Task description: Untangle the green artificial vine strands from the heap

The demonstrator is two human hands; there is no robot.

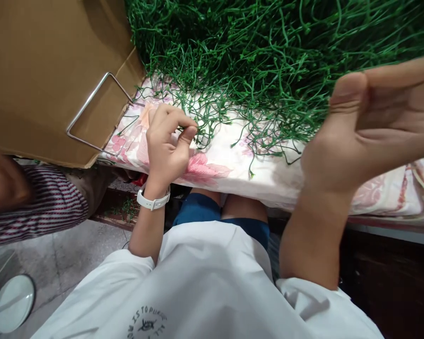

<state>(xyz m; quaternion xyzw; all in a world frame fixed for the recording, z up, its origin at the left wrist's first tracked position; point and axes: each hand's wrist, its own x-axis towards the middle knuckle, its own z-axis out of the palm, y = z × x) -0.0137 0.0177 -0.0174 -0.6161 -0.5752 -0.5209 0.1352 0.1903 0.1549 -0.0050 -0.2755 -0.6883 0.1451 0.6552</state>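
My left hand, with a white band on its wrist, is closed in a pinch of thumb and forefinger. Thin green bits show on both sides of the pinch, so it seems to hold a green stem, partly hidden by the fingers. More loose green stems, thin, curled and plastic-looking, lie just beyond on the flowered cloth. At the right, my right hand is raised above the cloth, palm showing and thumb apart. Its fingers stretch past the frame edge, and nothing is seen in it.
A big heap of green stems fills the back of the table. On the left stands a cardboard piece with a bent metal wire frame before it. Another person's arm and striped clothing are at the left edge.
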